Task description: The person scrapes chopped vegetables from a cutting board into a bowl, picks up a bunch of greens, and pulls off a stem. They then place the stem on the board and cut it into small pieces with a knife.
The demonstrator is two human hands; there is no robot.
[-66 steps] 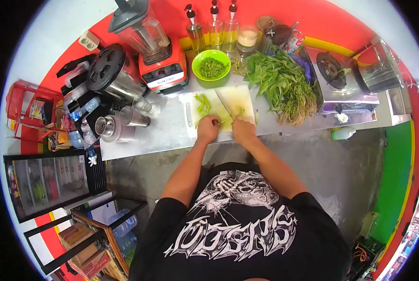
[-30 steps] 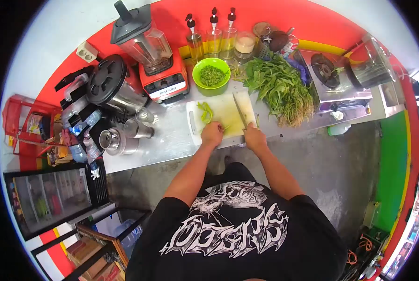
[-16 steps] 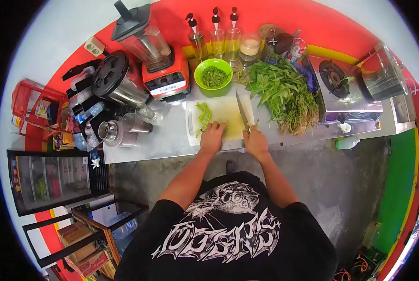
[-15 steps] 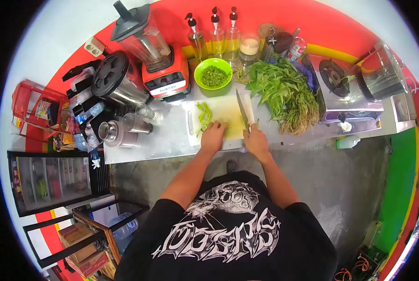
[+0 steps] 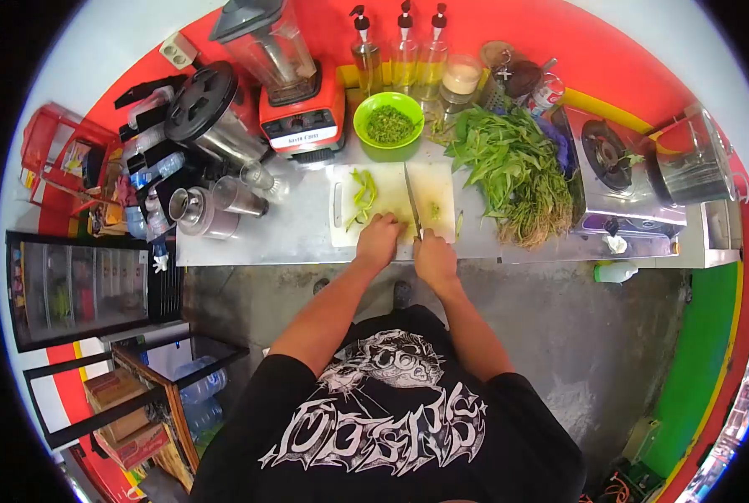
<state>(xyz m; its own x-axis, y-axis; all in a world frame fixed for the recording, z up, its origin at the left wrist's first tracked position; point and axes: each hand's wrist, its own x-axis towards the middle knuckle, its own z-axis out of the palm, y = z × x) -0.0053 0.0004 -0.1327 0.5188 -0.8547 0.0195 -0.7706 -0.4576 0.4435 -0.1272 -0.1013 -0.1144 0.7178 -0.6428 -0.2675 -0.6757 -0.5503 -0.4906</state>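
- In the head view, I count two hands at one white cutting board [image 5: 429, 178]; I take clock directions from its middle, twelve being the far side.
- The left hand [image 5: 379, 241], at about seven o'clock, has its fingers curled down at the near edge. I can't tell whether they grip anything.
- The right hand [image 5: 435, 258], at five, has its fingers closed round the handle of one kitchen knife [image 5: 413, 199], whose blade runs up the board towards twelve.
- Several long green chillies [image 5: 363, 198] lie on the board towards nine, overlapping too much for me to count. Small green scraps [image 5: 436, 211] sit to the right of the blade, towards three.
- One lime-green bowl [image 5: 388, 149] of chopped greens stands beyond the board at twelve, with three pump bottles [image 5: 405, 65] farther back.
- One red-based blender [image 5: 302, 126] is at eleven.
- Two clear glasses [image 5: 239, 198] [image 5: 258, 177] are near nine, next to one metal-topped shaker [image 5: 193, 210].
- One big bunch of leafy greens [image 5: 508, 159], roots showing, lies between two and three; one gas stove [image 5: 596, 191] stands past it, near three.
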